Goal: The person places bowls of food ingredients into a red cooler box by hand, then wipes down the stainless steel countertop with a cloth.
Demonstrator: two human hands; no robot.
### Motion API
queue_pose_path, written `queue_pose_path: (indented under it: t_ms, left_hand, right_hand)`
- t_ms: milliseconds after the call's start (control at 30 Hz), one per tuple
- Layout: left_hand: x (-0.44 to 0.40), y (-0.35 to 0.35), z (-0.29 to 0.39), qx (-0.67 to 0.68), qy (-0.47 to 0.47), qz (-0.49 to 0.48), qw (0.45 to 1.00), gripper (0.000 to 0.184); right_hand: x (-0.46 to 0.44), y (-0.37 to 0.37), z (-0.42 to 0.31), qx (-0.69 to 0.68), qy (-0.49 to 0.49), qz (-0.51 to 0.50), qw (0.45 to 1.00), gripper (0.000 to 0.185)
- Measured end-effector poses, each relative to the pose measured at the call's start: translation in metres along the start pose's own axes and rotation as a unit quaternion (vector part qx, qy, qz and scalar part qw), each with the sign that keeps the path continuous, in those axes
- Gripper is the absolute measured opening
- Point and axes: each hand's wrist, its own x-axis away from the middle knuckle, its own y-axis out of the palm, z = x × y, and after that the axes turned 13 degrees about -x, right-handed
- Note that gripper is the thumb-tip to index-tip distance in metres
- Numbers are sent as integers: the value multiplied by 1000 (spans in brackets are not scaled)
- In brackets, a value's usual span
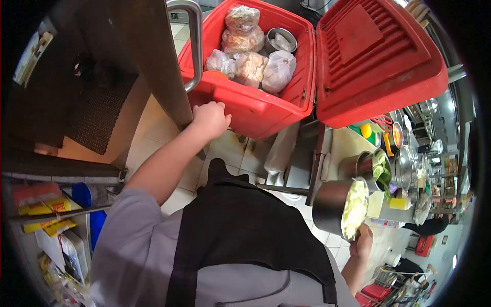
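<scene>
My right hand [362, 241] grips the rim of a deep metal pot [327, 207] filled with pale chopped vegetable [355, 210]; from this head view the pot looks tilted. In front of me stands a red cooler box [245, 110], its lid [381, 56] swung back to the right. Plastic bags of food [250, 69] and a round metal container [281, 40] sit inside it. My left hand [211, 120] is at the cooler's near wall, its fingers curled; whether they hold anything is hidden.
To the left is a dark door with a metal handle [197, 46]. On the right, a counter carries pots of greens [379, 169], metal bowls [405, 169] and red-handled scissors [382, 122]. Lower left, a shelf holds yellow packets [46, 209]. Other people are at the far right.
</scene>
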Motion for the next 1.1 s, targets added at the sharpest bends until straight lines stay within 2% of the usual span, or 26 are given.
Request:
queue_pose_path:
  t_ms: [100, 167, 300, 367, 433, 467, 500, 600, 733, 833, 933, 1033, 1100]
  left_hand:
    - [6, -2, -6, -39, 8, -39, 998, 37]
    - [11, -2, -8, -44, 18, -49, 998, 37]
    - [27, 3, -22, -35, 15, -58, 998, 37]
    - [34, 0, -30, -23, -1, -63, 998, 37]
    - [43, 0, -39, -3, -20, -69, 997, 36]
    - [46, 0, -44, -1, -22, -77, 997, 33]
    - [50, 5, -50, 18, -32, -79, 996, 34]
    - [65, 10, -61, 87, -74, -83, 990, 33]
    - [79, 14, -73, 161, -159, -146, 963, 31]
    - [84, 37, -92, 168, -174, -71, 968, 26]
    - [71, 42, -111, 186, -171, -67, 965, 24]
    - [50, 17, -119, 237, -212, -96, 943, 24]
    - [42, 25, -138, 241, -210, -72, 945, 24]
  right_hand:
    - [2, 73, 2, -8, 3, 2, 1000, 16]
    - [-11, 103, 3, 19, -15, -47, 999, 16]
    - [-40, 173, -8, 33, -10, -68, 997, 19]
    - [-71, 204, -1, -41, -10, -140, 989, 14]
    - [-84, 256, -4, -101, -19, -163, 981, 10]
    - [-90, 281, -10, -97, 6, -165, 981, 12]
    - [-105, 295, -12, -99, 19, -226, 969, 13]
    - [-142, 372, -9, -141, 32, -275, 950, 15]
    - [-183, 462, -7, -80, 32, -331, 940, 26]
    - [-233, 519, 38, -7, 26, -351, 936, 29]
    - [-228, 556, 61, 41, 87, -327, 940, 28]
    - [-242, 580, 89, 115, 109, -353, 922, 27]
    - [-245, 592, 96, 166, 120, -376, 904, 27]
